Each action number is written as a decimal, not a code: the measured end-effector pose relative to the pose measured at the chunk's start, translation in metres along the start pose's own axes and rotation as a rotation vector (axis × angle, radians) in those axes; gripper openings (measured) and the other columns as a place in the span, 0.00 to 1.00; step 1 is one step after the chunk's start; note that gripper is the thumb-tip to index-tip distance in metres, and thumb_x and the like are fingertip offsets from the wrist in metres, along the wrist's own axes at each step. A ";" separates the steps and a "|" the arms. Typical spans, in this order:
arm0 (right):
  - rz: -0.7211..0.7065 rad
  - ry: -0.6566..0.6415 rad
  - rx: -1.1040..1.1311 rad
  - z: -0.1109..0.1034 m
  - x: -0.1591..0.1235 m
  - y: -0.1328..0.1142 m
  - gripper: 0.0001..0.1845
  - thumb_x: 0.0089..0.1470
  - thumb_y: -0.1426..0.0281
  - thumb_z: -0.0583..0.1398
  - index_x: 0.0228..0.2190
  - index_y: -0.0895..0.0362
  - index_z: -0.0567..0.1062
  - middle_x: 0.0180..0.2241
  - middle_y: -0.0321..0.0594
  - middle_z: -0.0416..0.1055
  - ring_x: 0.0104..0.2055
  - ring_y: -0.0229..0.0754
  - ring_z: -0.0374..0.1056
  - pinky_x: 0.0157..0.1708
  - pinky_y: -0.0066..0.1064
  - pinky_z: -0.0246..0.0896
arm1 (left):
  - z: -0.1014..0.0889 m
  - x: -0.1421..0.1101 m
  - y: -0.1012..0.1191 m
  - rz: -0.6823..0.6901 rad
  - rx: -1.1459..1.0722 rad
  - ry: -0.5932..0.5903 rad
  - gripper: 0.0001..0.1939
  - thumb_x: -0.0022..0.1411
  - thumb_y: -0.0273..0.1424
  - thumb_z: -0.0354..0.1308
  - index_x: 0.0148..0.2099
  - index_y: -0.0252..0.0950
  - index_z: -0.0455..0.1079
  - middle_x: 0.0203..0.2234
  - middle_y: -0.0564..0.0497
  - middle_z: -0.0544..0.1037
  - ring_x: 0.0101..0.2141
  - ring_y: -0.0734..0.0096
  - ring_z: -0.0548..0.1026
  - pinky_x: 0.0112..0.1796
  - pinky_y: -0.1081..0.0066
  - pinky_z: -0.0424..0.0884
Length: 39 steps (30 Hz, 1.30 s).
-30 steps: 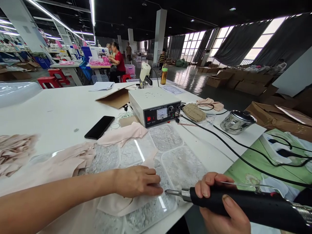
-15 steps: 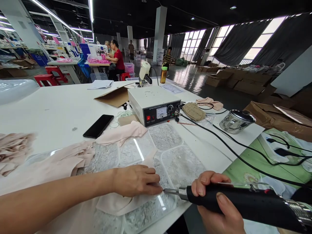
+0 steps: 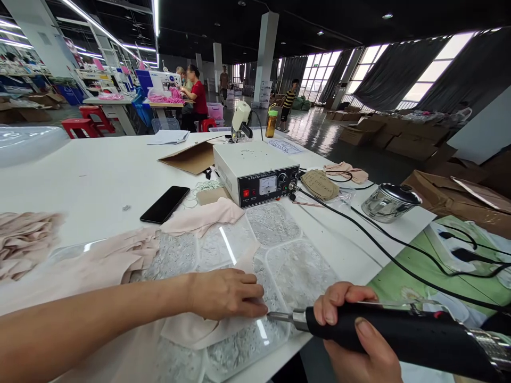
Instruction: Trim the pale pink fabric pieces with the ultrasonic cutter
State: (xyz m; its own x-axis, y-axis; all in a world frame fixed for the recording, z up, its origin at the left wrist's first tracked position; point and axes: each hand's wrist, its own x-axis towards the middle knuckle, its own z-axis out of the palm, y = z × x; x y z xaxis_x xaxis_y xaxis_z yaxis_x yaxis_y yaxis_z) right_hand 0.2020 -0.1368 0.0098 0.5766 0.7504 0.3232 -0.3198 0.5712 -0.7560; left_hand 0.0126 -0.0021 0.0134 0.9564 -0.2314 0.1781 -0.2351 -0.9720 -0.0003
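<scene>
My left hand (image 3: 227, 292) is closed with its fingertips pressed down on a pale pink piece of fabric (image 3: 191, 331), which lies on a clear, marble-patterned mat (image 3: 305, 268). In my right hand (image 3: 369, 346) is a handheld ultrasonic tool with a black handle (image 3: 407, 332), fingers and thumb wrapped around it. Its narrow metal tip points left and ends right by my left fingertips. Whether the tip touches the fabric cannot be made out. A strip of the same fabric shows beyond my left knuckles.
A white control box (image 3: 255, 154) with a dial stands behind the mat, its black cable (image 3: 371, 242) running right. Around it are a phone (image 3: 165, 205), a metal cup (image 3: 385, 202), cardboard (image 3: 191, 158) and a bottle (image 3: 272, 124). Pink fabric piles (image 3: 27, 239) lie left. People are in the background.
My view shifts slightly. Both hands and the tool keep nearly the same position at the fabric. In the background, a person in a striped shirt has moved to the right.
</scene>
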 end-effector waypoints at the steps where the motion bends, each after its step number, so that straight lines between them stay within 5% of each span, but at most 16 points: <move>1: 0.003 -0.001 -0.001 0.000 0.000 0.000 0.07 0.49 0.64 0.61 0.31 0.54 0.73 0.25 0.34 0.65 0.20 0.35 0.63 0.19 0.28 0.61 | 0.000 0.000 0.000 -0.001 -0.001 0.005 0.10 0.68 0.23 0.53 0.51 0.33 0.70 0.35 0.46 0.74 0.33 0.66 0.69 0.33 0.68 0.67; 39: -0.044 -0.094 -0.047 -0.003 -0.007 -0.003 0.06 0.56 0.64 0.60 0.35 0.51 0.69 0.30 0.34 0.66 0.23 0.35 0.66 0.23 0.31 0.64 | -0.012 -0.003 -0.008 -0.079 -0.080 -0.078 0.16 0.65 0.20 0.47 0.53 0.33 0.65 0.43 0.41 0.74 0.35 0.64 0.72 0.36 0.67 0.71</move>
State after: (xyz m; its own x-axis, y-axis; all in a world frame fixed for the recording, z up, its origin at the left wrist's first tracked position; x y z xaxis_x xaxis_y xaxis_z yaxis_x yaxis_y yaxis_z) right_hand 0.2008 -0.1443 0.0081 0.5158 0.7540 0.4067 -0.2585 0.5896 -0.7652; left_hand 0.0095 0.0073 0.0249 0.9822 -0.1602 0.0976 -0.1690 -0.9815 0.0898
